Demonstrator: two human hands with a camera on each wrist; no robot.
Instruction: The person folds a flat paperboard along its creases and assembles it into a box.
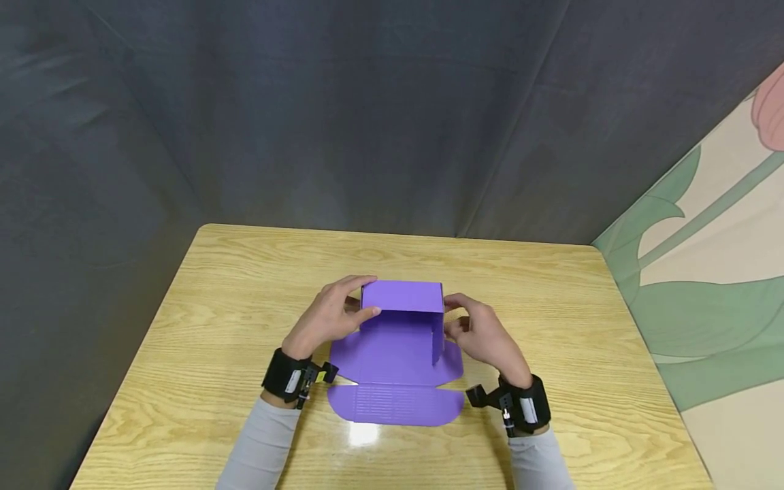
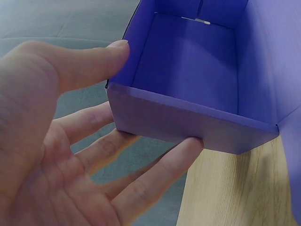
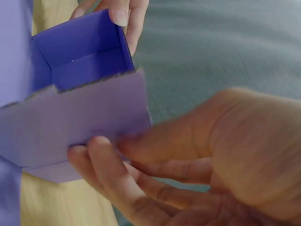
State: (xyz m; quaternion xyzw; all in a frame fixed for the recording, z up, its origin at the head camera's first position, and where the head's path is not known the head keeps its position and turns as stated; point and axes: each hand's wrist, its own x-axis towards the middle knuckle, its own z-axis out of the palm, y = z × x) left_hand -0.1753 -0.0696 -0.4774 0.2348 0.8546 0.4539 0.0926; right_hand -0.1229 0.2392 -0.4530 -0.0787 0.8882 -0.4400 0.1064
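Observation:
A purple cardboard box [image 1: 402,296] stands partly folded at the middle of the table, its hollow side facing me. Its flat panel [image 1: 392,361] with rounded side flaps spreads over the wood toward me. My left hand [image 1: 331,313] holds the box's left end, thumb over the edge and fingers against the outer walls, as the left wrist view [image 2: 155,110] of the box wall shows. At the opposite end, my right hand [image 1: 484,331] touches the outside of the right side panel [image 3: 94,110] with bent fingertips and thumb. That panel reaches out past the box's top strip.
The wooden table [image 1: 214,327] extends on both sides of the box. Behind it hangs a dark grey curtain [image 1: 367,136], and a flower-patterned cloth [image 1: 723,272] lies beyond the right edge. Each wrist wears a black camera strap [image 1: 531,401].

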